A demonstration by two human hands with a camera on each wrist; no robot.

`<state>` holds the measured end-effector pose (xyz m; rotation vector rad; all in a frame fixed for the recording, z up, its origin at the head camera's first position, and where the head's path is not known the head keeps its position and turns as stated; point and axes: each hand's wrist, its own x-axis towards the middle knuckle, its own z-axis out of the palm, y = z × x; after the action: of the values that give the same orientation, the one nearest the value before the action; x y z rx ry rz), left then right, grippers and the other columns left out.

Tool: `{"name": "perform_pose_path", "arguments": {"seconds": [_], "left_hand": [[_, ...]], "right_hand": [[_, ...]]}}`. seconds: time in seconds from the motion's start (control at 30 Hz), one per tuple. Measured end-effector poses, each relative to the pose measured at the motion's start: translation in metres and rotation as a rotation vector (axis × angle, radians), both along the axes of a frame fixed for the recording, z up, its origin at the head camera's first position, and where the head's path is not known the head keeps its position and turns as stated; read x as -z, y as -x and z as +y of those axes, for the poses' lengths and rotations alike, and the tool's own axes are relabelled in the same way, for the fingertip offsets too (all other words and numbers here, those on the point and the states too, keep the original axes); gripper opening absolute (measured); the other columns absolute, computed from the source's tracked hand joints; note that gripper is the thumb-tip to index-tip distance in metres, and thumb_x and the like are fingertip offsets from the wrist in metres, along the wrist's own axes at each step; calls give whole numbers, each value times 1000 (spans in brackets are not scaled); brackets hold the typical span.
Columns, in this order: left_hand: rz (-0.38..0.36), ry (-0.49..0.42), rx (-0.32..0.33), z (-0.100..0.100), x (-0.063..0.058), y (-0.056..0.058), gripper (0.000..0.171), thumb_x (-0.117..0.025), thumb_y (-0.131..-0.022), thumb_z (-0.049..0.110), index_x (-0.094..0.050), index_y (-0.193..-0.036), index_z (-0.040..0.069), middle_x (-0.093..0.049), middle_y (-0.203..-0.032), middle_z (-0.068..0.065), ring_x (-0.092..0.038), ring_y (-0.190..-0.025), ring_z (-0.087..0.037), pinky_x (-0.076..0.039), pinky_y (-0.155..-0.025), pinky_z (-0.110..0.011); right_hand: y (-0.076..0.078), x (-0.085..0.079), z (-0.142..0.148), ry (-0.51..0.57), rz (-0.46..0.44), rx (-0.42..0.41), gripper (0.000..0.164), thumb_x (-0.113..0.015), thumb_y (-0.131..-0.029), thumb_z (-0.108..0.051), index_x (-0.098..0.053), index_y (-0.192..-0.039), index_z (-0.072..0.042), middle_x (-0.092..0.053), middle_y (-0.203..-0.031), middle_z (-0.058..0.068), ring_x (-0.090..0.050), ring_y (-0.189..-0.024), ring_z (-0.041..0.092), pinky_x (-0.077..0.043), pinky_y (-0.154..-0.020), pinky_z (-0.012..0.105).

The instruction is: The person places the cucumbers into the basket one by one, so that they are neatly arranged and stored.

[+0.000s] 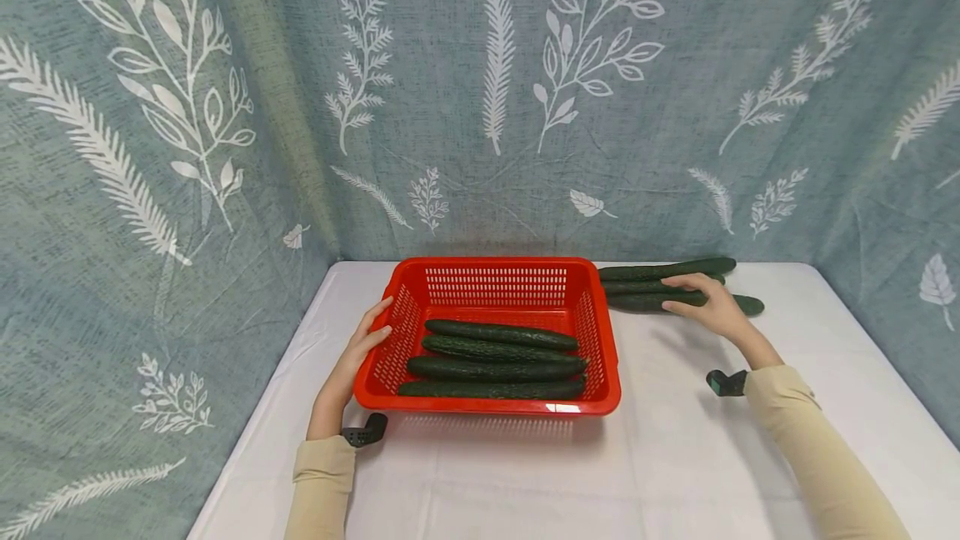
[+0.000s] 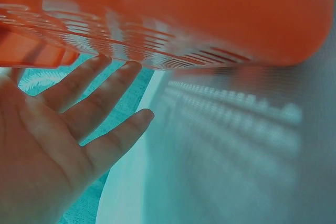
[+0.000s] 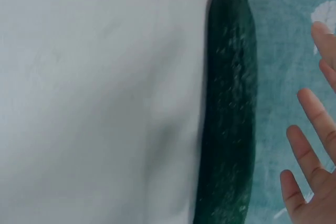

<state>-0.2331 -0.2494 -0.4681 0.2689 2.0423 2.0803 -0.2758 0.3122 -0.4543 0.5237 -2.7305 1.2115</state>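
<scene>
A red plastic basket (image 1: 510, 404) with slotted walls stands on the table, holding several dark green cucumbers (image 1: 498, 368) laid side by side. At its left side is my left hand (image 1: 355, 357), fingers spread along the rim. The left wrist view shows straight fingers (image 2: 100, 111) with tips right at the basket's slotted wall (image 2: 173, 45). Right of the basket, more cucumbers (image 1: 643, 302) lie in a bunch. Over them hovers my right hand (image 1: 711, 307), thumb and fingers apart, nothing between them. In the right wrist view a cucumber (image 3: 228, 103) lies beside the spread fingers (image 3: 307, 153).
A white cloth (image 1: 637, 457) covers the table. Leaf-patterned green curtain (image 1: 450, 107) hangs behind the table and along both sides. The left ends of the loose cucumbers lie close to the basket's right wall, near the table's back edge.
</scene>
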Motion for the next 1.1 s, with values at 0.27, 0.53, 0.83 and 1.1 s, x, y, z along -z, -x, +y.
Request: {"name": "perform_pose_path", "arguments": {"seconds": [0.27,0.53,0.83,1.1], "left_hand": [[-4,13,-11,1,0,-2,55,-37,-99,25,-13,-149,23,-20,-147,-14,-39,-117,-30,-48,-85,-30],[3,12,-16,1,0,-1,55,-37,-99,24,-14,-149,23,-19,-147,-14,-38,-118,-31,-48,-85,-29],[6,6,-9,0,0,0,54,-36,-99,25,-14,-149,24,-19,-147,-14,-37,-118,-31,-48,-87,-31],[3,8,-12,1,0,-1,54,-37,-99,25,-14,-148,24,-19,-147,-14,-37,-119,-32,-48,-86,-31]], "right_hand": [[-1,10,14,-41,-38,59,49,-66,-85,-28,-55,-126,-3,-46,-129,22,-38,-119,42,-30,-95,57],[0,15,29,-51,-67,96,51,-65,-86,-31,-53,-128,-3,-43,-133,24,-34,-122,46,-27,-95,62],[1,17,39,-90,-11,104,45,-67,-85,-27,-57,-123,-4,-49,-126,25,-36,-120,48,-19,-91,71],[0,19,47,-147,11,138,44,-69,-84,-27,-59,-120,-5,-52,-124,26,-37,-119,49,-14,-89,74]]}}
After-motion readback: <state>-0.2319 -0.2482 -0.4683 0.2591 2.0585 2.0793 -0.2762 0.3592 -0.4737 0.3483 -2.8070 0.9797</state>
